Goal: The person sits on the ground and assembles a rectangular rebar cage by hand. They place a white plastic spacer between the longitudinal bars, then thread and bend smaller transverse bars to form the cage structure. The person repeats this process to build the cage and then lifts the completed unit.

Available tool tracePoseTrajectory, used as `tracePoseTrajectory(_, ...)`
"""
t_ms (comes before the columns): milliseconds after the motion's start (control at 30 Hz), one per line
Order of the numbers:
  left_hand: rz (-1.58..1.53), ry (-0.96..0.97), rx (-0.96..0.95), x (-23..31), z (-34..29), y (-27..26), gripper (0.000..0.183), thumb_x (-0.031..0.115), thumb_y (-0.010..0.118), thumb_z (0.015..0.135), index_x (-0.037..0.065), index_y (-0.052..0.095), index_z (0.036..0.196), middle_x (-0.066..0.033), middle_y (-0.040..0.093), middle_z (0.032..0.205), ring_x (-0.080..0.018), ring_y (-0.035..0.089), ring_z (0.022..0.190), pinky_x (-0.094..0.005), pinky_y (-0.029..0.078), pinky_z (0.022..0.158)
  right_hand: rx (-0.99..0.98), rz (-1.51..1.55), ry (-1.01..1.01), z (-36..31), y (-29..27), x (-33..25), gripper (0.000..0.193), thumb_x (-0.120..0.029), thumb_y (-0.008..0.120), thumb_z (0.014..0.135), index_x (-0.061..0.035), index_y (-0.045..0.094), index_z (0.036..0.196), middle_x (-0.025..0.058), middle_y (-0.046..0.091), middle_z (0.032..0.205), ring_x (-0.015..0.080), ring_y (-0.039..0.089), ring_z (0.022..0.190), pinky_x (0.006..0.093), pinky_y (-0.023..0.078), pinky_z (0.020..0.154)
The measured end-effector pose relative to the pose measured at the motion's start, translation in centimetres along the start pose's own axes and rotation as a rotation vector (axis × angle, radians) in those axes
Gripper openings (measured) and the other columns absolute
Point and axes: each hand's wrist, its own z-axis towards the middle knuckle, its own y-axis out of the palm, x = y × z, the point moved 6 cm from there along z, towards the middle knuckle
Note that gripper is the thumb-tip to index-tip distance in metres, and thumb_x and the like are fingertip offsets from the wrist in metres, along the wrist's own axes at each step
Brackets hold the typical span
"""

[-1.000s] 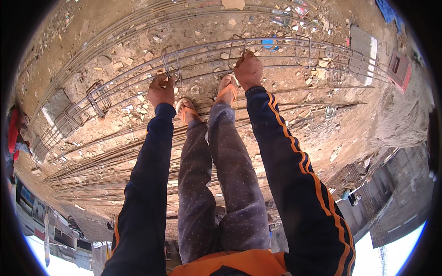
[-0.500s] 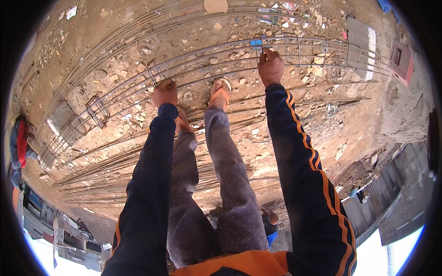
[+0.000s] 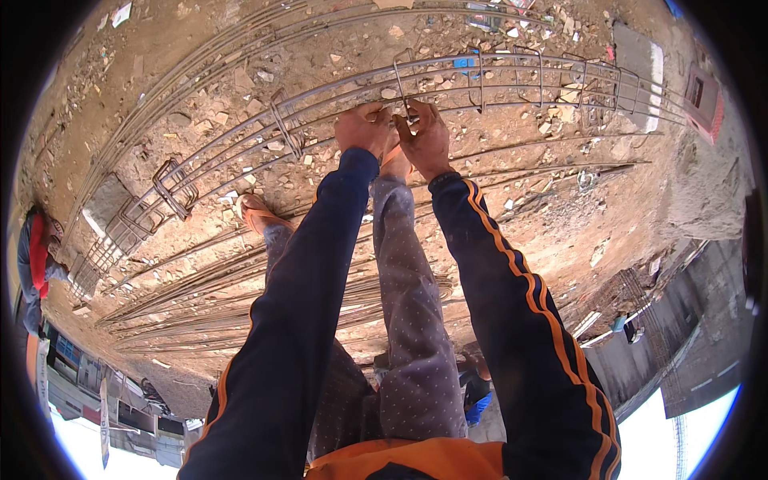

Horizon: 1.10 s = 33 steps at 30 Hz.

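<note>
A long rebar cage [image 3: 336, 97] lies across the ground in front of me, its bars held in square wire stirrups. My left hand [image 3: 364, 130] is closed at the near bars, with whatever its fingertips grip hidden. Close to its right, my right hand [image 3: 426, 142] pinches the lower end of an upright stirrup [image 3: 399, 78]. Another stirrup [image 3: 286, 124] stands on the bars to the left. To the right of my hands is a further stirrup [image 3: 480, 78].
Concrete blocks [image 3: 636, 60] [image 3: 110, 204] support the cage near both ends. Loose rods [image 3: 184, 308] lie behind my feet and beyond the cage. Broken stone litters the dirt. A person in dark clothes and red [image 3: 36, 256] is at the far left; another [image 3: 478, 392] is behind me.
My hands have come together, the left moving right and the right moving left. One stirrup has shifted right along the bars, away from the left pair. My left foot has stepped left.
</note>
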Motion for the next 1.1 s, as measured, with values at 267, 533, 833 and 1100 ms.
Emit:
tracePoseTrajectory(267,0.077,-0.104,0.291,-11.7,0.4,-11.8,0.03,0.024,0.09,0.076,0.007,0.074,0.094,-0.0076,0.077,0.087,-0.0221,0.074,0.076,-0.0374,0.058,0.07,0.137,-0.08,0.105,-0.5,2.1,0.0,0.025,-0.01,0.068,0.09,-0.0077,0.06,0.113,0.0161,0.075,0.091,0.0379,0.073,0.079,0.0483,0.057,0.068)
tracePoseTrajectory(533,-0.236,-0.099,0.085,-13.3,1.9,-11.8,0.027,0.025,0.083,0.087,0.004,0.077,0.103,-0.0117,0.079,0.094,-0.0176,0.074,0.085,-0.0323,0.058,0.077,0.023,-0.014,-0.058,-2.3,6.5,-10.3,0.024,-0.013,0.073,0.088,-0.0046,0.065,0.109,0.0186,0.068,0.1,0.0382,0.067,0.085,0.0466,0.055,0.073)
tracePoseTrajectory(833,-0.269,-0.072,0.03,-17.2,2.7,-17.2,0.023,0.018,0.085,0.086,0.003,0.079,0.102,-0.0079,0.079,0.09,-0.0116,0.07,0.077,-0.0287,0.057,0.073,0.001,0.2,0.165,-4.3,17.1,-14.1,0.015,-0.015,0.073,0.086,-0.0079,0.071,0.098,0.0183,0.073,0.077,0.0344,0.073,0.068,0.0434,0.056,0.063)
tracePoseTrajectory(1100,0.023,-0.159,0.655,-22.2,2.0,-28.9,0.027,0.014,0.085,0.078,0.008,0.077,0.103,-0.0081,0.075,0.094,-0.0233,0.071,0.082,-0.0381,0.058,0.076,0.206,0.045,0.229,-2.9,9.1,-4.9,0.019,-0.013,0.071,0.087,-0.0065,0.072,0.104,0.0126,0.077,0.089,0.0258,0.074,0.078,0.0389,0.059,0.072)
